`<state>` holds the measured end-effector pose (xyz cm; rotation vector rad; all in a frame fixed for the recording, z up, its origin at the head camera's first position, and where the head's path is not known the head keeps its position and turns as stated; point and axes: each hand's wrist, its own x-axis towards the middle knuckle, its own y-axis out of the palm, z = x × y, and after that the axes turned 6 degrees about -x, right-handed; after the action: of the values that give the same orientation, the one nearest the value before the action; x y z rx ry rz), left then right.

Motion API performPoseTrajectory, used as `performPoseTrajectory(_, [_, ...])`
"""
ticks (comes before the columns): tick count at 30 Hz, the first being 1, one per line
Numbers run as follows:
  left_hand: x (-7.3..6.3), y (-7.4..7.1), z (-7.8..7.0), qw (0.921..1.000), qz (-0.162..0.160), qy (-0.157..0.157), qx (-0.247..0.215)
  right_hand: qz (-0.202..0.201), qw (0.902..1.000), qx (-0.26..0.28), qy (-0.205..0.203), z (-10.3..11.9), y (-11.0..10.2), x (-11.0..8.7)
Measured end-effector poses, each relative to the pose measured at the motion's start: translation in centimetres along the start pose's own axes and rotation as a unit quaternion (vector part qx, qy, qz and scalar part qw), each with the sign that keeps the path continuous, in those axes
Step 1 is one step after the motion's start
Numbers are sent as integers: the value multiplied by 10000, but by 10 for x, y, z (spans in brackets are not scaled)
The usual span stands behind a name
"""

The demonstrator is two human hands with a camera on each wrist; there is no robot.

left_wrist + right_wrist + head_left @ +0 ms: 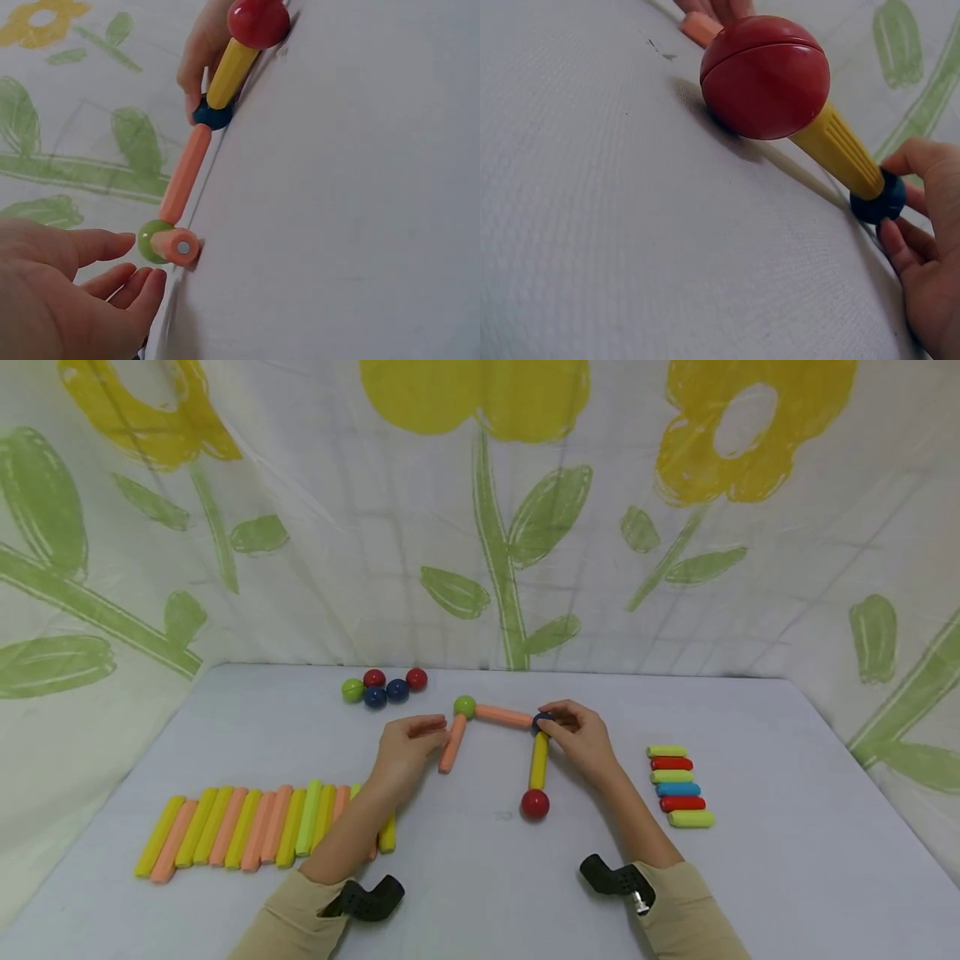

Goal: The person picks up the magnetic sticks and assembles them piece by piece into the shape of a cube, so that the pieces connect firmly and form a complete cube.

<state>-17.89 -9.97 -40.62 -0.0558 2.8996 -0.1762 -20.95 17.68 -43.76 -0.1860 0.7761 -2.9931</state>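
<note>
On the white table a chain of rods and balls forms three sides of a frame. A green ball [465,707] joins a short-side salmon rod [452,745] and a second salmon rod [504,717], which runs to a dark blue ball [213,112]. From there a yellow rod [538,762] leads to a red ball [766,78]. My right hand [584,739] pinches the blue ball between thumb and fingers. Beside the first salmon rod is my left hand [405,752], fingers loosely bent and thumb apart from them, holding nothing. A grey metal disc shows on that rod's end.
Long yellow, salmon and green rods [225,827] lie in a row at left, partly behind the left forearm. Several loose balls [397,691] sit at the back. Short coloured rods [678,789] are stacked in a column at right. A flower-print curtain [337,543] hangs behind the table.
</note>
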Motion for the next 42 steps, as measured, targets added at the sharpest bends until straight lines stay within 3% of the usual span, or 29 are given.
performPoseTrajectory(4, [4,-10,-11,9999,-133,55,8,-31,10000,-2,9,0,0,1])
performPoseTrajectory(8, [13,-21,-19,9974,-575,434,49,-42,10000,36,-11,0,1,1])
performPoseTrajectory(12, [23,-36,-21,9891,-1101,883,422,-41,10000,19,-3,-1,2,2])
performPoseTrajectory(16, [28,-54,-20,9807,-1319,1141,879,-56,10000,45,-6,-3,2,2])
performPoseTrajectory(22, [32,-76,-16,9774,-1104,1063,1455,-76,9999,100,49,-1,5,2])
performPoseTrajectory(29, [36,-78,-8,9647,-795,1133,2242,-102,9999,62,62,0,3,1])
performPoseTrajectory(34, [35,-74,-8,9696,-503,837,2245,-95,9999,79,78,1,3,0])
performPoseTrajectory(42, [31,-71,-8,9705,-245,687,2300,-27,9999,-122,19,2,0,0])
